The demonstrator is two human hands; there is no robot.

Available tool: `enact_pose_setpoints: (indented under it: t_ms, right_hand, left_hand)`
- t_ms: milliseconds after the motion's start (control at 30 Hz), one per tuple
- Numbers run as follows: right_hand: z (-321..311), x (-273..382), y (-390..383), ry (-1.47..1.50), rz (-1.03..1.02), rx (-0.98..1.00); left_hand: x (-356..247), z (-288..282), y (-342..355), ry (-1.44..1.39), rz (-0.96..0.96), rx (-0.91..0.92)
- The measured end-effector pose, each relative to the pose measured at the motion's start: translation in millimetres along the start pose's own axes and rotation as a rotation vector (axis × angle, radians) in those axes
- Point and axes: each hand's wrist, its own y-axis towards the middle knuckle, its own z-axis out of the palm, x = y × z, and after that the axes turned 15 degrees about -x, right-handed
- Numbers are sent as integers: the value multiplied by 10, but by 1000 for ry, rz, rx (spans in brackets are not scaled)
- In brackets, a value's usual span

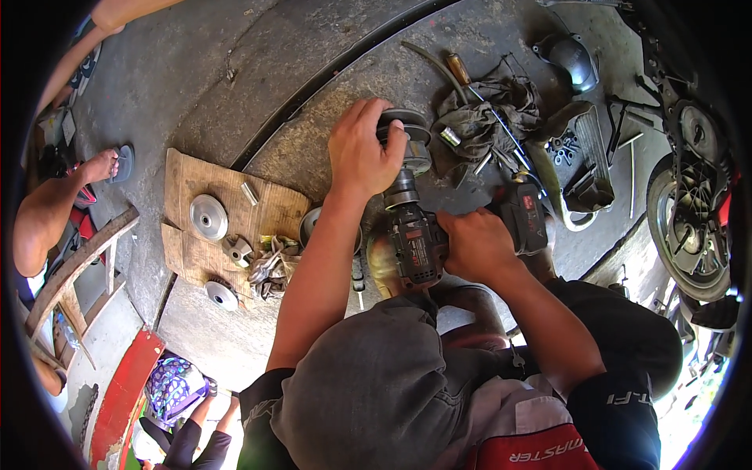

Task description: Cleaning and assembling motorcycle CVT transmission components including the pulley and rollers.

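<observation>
My right hand (479, 244) is wrapped round the handle of a cordless impact wrench (415, 244), its black battery to the right of my fist. The wrench points away from me, and the socket on its nose meets a round metal pulley assembly (420, 159). Fingers and thumb of my left hand (362, 149) curl over the dark disc at the far end of that assembly. Left of my left forearm, a flat cardboard sheet (182, 188) carries a shiny metal disc (209, 217), a short metal sleeve (249, 193) and a crumpled glove (270, 266).
Right of the wrench lie a dark rag (501, 117), a wood-handled screwdriver (457, 69) and a cover holding small bolts (595, 157). A motorcycle wheel (662, 227) stands at the far right. At left are another person's foot (102, 166) and a wooden chair (78, 274).
</observation>
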Motion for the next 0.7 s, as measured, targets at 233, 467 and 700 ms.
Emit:
enact_pose_setpoints:
  t_ms: [233, 467, 700]
  right_hand:
    - [-90, -19, 61, 32, 11, 43]
    - [-39, -28, 88, 123, 24, 57]
    - [-39, -36, 89, 127, 4, 44]
  left_hand:
    - [-28, -1, 99, 0, -65, 27]
    - [38, -57, 32, -5, -127, 7]
    - [120, -73, -36, -20, -136, -36]
